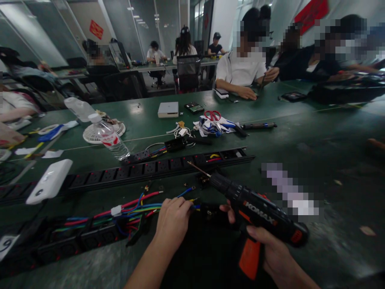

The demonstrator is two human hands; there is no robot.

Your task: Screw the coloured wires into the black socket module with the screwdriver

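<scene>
My right hand is wrapped around the orange-and-black grip of a cordless drill. The drill's long thin bit points up and left, its tip in front of a long black power strip. My left hand is closed around coloured wires, whose ends show on both sides of it. Those wires run out of an opened black socket strip at the lower left. Just right of my left hand is a dark part, mostly in shadow, its kind unclear.
A white box-like device rests across the power strip. Behind stand a water bottle, red-handled scissors on crumpled cloth, a screwdriver and a silver box. Across the green table sits a person in white.
</scene>
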